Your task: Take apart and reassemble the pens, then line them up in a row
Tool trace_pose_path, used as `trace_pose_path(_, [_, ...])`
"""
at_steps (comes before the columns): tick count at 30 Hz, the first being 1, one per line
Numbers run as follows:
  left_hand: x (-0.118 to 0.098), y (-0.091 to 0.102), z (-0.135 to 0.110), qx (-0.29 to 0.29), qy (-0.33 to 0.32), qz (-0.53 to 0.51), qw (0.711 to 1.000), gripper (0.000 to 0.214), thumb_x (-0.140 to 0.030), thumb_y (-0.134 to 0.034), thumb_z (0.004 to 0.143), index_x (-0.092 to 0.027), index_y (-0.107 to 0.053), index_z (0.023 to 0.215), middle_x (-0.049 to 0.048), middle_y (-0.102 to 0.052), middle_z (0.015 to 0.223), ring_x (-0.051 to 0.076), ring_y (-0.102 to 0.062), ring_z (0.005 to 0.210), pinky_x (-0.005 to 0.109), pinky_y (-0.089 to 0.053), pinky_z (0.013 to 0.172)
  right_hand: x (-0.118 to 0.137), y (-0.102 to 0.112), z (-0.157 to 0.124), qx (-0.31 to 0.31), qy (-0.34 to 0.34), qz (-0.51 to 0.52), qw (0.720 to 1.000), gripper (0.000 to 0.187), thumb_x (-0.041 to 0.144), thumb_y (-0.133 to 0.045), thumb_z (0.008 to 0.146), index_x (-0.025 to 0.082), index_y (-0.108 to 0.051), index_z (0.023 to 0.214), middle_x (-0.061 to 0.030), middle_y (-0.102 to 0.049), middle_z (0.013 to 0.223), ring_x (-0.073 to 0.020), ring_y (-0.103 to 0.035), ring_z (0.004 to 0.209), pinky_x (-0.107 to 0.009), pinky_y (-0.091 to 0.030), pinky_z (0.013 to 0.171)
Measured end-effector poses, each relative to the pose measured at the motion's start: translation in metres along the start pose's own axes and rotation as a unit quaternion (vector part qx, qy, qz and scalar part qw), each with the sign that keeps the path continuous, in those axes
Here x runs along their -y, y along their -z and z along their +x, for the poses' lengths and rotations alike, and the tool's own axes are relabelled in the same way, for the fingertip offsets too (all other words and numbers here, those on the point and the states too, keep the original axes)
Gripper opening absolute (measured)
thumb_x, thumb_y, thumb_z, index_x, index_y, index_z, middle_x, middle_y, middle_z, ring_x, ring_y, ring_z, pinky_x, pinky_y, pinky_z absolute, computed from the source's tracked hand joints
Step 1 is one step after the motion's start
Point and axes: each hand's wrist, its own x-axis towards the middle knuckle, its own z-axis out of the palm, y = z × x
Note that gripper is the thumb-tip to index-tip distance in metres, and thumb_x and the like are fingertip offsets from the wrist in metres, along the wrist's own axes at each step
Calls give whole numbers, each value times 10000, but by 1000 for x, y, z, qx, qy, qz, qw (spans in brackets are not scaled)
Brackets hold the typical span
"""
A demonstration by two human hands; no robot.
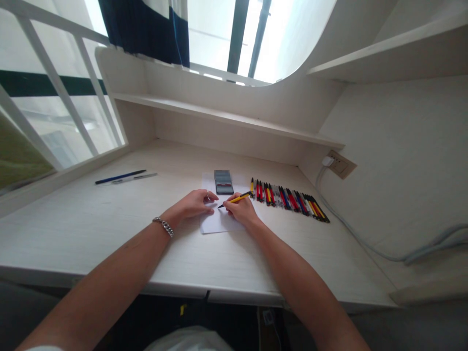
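Observation:
My right hand grips a yellow and black pen, its tip pointing left onto a white sheet of paper on the desk. My left hand, with a ring and a metal bracelet at the wrist, rests on the sheet's left edge with fingers curled loosely down, holding the paper flat. A dark phone lies on the far end of the sheet. Right of my hands lies a row of several pens in red, yellow, blue, black and white.
Two more pens lie at the desk's far left. A pale wooden desk with a shelf behind. A wall socket with a plug and grey cable sits at right. A window railing runs at left.

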Motion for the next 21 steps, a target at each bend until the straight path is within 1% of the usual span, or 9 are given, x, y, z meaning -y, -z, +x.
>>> trace_pose_path(5, [0,0,-1,-5,-2,1,1000,471,-321,-784,566,-237,-780,1030,71,-754,967,217,-684,846,292,-521,731,1,0,2,-10,10,-34,999,71,243,-637,701,183,-599,712,32,-591,505,-121,-549,463,-213,-381,453])
trace_pose_path(10, [-1,0,-2,-7,-5,10,1000,467,-330,-783,568,-246,-781,1027,60,-751,961,220,-684,851,290,-528,737,1,2,3,-19,7,-32,999,57,222,-640,693,183,-606,717,37,-596,514,-120,-553,469,-220,-389,469])
trace_pose_path(12, [-2,0,-2,-9,-5,16,1000,463,-331,-794,559,-256,-785,1016,50,-751,938,221,-684,844,287,-529,725,1,4,3,-11,-5,2,1000,90,238,-674,689,182,-611,719,29,-607,536,-119,-560,482,-219,-392,468])
trace_pose_path(14, [-3,1,-2,-22,-2,16,1000,436,-335,-797,571,-253,-788,999,49,-751,912,221,-682,825,293,-530,715,2,7,3,2,-22,69,997,152,287,-717,693,178,-620,735,17,-621,567,-116,-565,498,-216,-395,467])
trace_pose_path(16, [-6,1,-3,-44,-12,6,999,402,-368,-783,625,-240,-781,1005,59,-753,918,225,-682,836,310,-531,738,3,11,2,12,-32,132,991,221,349,-750,699,173,-629,754,8,-629,589,-110,-568,510,-214,-401,472])
trace_pose_path(18, [-12,0,-4,-59,-36,-5,998,404,-428,-755,692,-227,-765,1043,70,-757,956,233,-685,885,331,-529,787,3,14,0,20,-32,170,985,283,400,-777,693,168,-632,767,1,-635,605,-108,-572,520,-213,-403,479])
trace_pose_path(19, [-16,-1,-5,-58,-50,-11,997,415,-455,-738,722,-224,-756,1066,73,-759,983,235,-685,913,337,-525,812,4,14,-1,27,-31,182,982,312,421,-791,684,167,-632,772,-3,-640,616,-108,-576,526,-214,-406,485])
trace_pose_path(21, [-25,-4,-8,-36,-77,-16,996,404,-486,-688,782,-226,-748,1084,67,-762,1021,230,-684,944,335,-514,843,4,13,-2,50,-29,196,979,365,464,-812,668,168,-636,790,-6,-644,627,-110,-582,539,-220,-423,504])
